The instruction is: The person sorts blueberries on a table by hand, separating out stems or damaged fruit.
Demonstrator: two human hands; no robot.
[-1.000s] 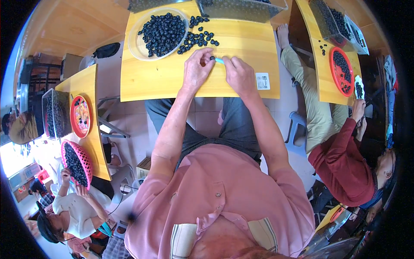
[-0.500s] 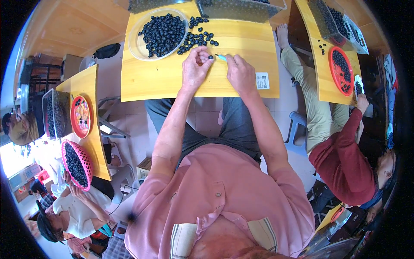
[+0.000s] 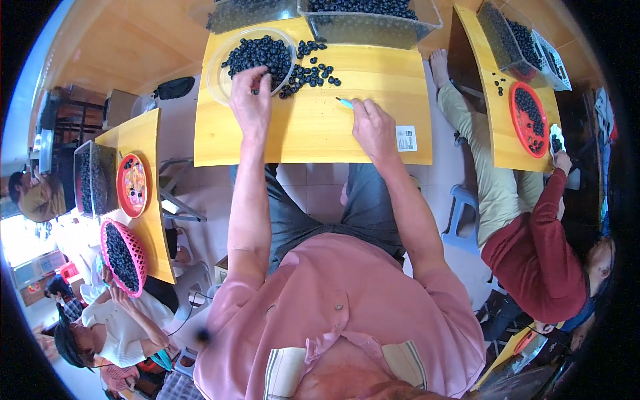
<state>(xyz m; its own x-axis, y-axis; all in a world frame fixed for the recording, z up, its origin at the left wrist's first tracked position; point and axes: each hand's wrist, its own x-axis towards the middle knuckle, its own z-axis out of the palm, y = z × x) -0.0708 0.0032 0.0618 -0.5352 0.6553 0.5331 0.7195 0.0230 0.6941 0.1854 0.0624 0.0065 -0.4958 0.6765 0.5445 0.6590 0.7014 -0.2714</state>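
My left hand (image 3: 251, 103) is over the near side of a clear round bowl (image 3: 215, 85) heaped with blueberries (image 3: 257, 53). Its fingers are curled in close to the thumb, and a small dark spot shows between them; whether that is a held berry or one in the bowl behind, I cannot make out. My right hand (image 3: 373, 130) rests low over the yellow table, closed around a slim teal-handled tool (image 3: 345, 103) with a thin dark tip pointing left. Several loose blueberries (image 3: 313, 79) lie on the table beside the bowl's right side.
Clear bins of blueberries (image 3: 363, 27) stand along the table's far edge. A white printed label (image 3: 406, 138) is on the table right of my right hand. People work at side tables, with a red tray (image 3: 512, 120) at right and a pink basket (image 3: 141, 263) at left.
My left hand has moved left from beside the tool's tip to the bowl; a dark berry showed at its fingertips before. My right hand stays nearly in place, still gripping the teal tool.
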